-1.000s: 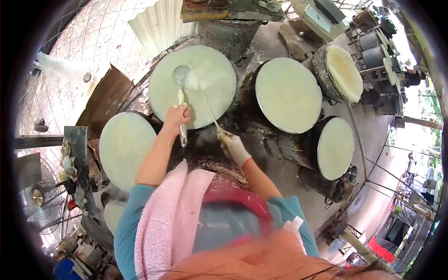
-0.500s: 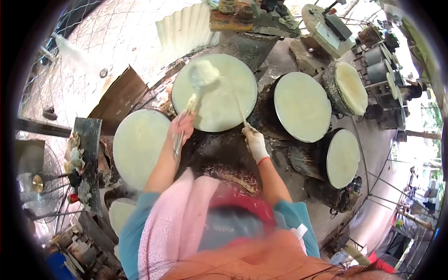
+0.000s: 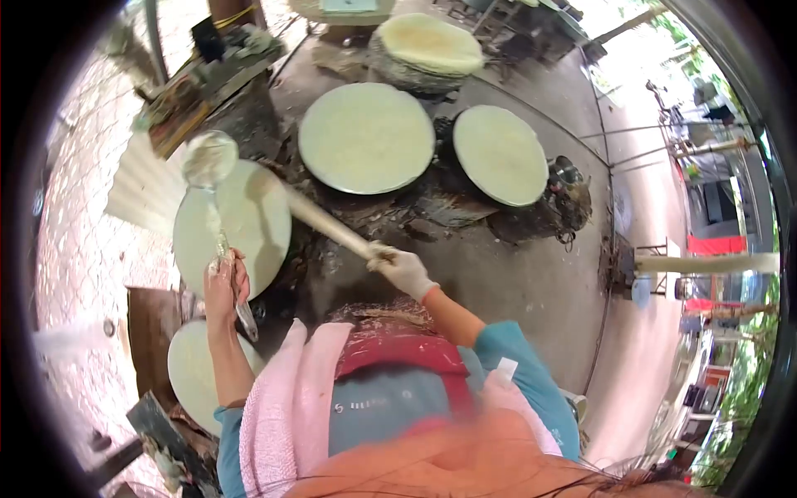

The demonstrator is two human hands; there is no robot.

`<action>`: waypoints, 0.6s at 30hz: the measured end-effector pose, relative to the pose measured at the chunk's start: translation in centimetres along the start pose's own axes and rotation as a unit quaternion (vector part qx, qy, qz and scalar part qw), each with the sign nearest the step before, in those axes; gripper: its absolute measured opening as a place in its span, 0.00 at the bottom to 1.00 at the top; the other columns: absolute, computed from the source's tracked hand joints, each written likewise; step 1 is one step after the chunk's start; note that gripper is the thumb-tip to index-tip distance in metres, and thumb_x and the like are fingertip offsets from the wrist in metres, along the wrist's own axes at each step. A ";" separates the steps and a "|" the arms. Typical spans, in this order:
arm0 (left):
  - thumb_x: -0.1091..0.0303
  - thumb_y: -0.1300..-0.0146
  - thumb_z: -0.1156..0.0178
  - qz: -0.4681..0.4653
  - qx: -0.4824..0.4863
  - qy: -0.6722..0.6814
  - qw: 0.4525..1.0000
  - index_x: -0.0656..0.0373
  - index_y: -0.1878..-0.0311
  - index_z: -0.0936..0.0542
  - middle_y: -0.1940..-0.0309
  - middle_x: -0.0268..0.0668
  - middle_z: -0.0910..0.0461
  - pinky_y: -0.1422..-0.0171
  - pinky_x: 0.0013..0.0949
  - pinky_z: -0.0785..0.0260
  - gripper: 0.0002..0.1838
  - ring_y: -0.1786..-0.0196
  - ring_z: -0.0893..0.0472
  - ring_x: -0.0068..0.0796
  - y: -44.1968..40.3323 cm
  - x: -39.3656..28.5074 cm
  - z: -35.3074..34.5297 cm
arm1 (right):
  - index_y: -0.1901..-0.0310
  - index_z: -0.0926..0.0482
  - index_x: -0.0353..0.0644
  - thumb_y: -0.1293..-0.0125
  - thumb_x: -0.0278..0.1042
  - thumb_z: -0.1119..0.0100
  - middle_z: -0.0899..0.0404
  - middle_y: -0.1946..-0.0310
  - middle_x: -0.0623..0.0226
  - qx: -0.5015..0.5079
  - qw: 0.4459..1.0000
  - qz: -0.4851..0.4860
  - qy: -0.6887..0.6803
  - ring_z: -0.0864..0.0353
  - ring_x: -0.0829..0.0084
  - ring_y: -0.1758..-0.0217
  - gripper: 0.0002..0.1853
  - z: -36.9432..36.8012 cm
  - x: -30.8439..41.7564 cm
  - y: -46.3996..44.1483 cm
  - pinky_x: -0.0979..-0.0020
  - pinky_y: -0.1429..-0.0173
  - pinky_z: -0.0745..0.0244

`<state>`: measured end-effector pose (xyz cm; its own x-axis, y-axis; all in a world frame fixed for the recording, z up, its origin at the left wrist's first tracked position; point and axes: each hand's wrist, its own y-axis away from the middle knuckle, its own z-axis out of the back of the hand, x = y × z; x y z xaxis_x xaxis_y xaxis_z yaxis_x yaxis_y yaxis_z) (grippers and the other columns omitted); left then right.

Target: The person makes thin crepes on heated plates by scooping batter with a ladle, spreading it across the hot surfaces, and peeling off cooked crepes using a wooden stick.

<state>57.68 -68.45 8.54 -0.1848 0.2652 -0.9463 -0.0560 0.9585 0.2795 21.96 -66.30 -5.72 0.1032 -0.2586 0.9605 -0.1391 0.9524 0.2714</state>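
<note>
My left hand (image 3: 222,286), bare, is closed around the handle of a long metal ladle (image 3: 210,162). The ladle's bowl is coated in pale batter and is raised over the far edge of a round griddle (image 3: 203,236), whose top has a pale, smooth layer. My right hand (image 3: 401,270) wears a whitish glove and grips a long, flat wooden stick (image 3: 332,227). This stick points up and left, its far end blurred near the griddle's right edge. Whether it touches the griddle I cannot tell.
Two more pale-topped round griddles (image 3: 367,139) (image 3: 501,155) stand ahead and to the right. Behind them is a stack of round pale sheets (image 3: 430,43). Another round top (image 3: 195,373) lies at lower left, beside cardboard (image 3: 154,332). A post (image 3: 706,263) stands far right.
My view has swung right, so the griddles appear farther left. The ladle has lifted from over the griddle's middle toward its far edge. The stick has moved off the griddle's middle to its right side.
</note>
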 end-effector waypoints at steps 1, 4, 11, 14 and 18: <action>0.59 0.27 0.53 0.023 0.057 0.027 0.998 0.67 0.57 0.28 0.83 0.28 0.38 0.87 0.23 0.51 0.17 0.92 0.42 0.17 -0.7 0.0 -1.7 | 0.47 0.20 0.42 0.38 0.40 0.35 0.15 0.62 0.63 -0.126 0.977 0.019 0.169 0.18 0.81 0.59 0.20 3.2 0.7 1.3 0.76 0.52 0.25; 0.59 0.27 0.54 0.123 0.161 0.179 0.963 0.68 0.54 0.30 0.81 0.26 0.38 0.86 0.22 0.50 0.17 0.91 0.43 0.14 -4.0 1.4 -8.0 | 0.44 0.22 0.41 0.38 0.38 0.35 0.15 0.60 0.64 -0.292 0.942 0.017 0.161 0.18 0.81 0.57 0.21 12.8 -1.2 5.5 0.76 0.51 0.24; 0.63 0.26 0.55 0.252 0.225 0.346 0.875 0.72 0.50 0.31 0.80 0.26 0.38 0.84 0.21 0.46 0.17 0.91 0.40 0.13 -5.3 5.1 -24.6 | 0.39 0.29 0.30 0.34 0.30 0.39 0.20 0.56 0.68 -0.449 0.893 -0.026 -0.004 0.22 0.81 0.56 0.23 31.4 -7.4 9.6 0.78 0.47 0.27; 0.63 0.25 0.57 0.241 0.220 0.323 0.888 0.72 0.49 0.32 0.80 0.26 0.38 0.83 0.21 0.47 0.17 0.91 0.40 0.13 -5.1 4.0 -31.2 | 0.35 0.37 0.28 0.32 0.28 0.42 0.20 0.57 0.65 -0.457 0.878 0.019 -0.144 0.21 0.79 0.56 0.27 40.0 -8.8 7.9 0.79 0.48 0.26; 0.63 0.24 0.61 0.237 0.209 0.372 0.873 0.72 0.49 0.33 0.80 0.26 0.38 0.82 0.22 0.46 0.18 0.91 0.39 0.13 -4.9 2.8 -35.8 | 0.33 0.40 0.27 0.37 0.28 0.36 0.20 0.58 0.65 -0.412 0.905 0.025 -0.099 0.21 0.80 0.59 0.34 48.8 -7.4 2.2 0.79 0.52 0.26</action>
<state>22.36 -76.17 10.35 -0.6853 0.6496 -0.3292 0.5335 0.7555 0.3803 -27.20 -70.21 -9.21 -0.0735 -0.1586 0.9846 0.6520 0.7394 0.1678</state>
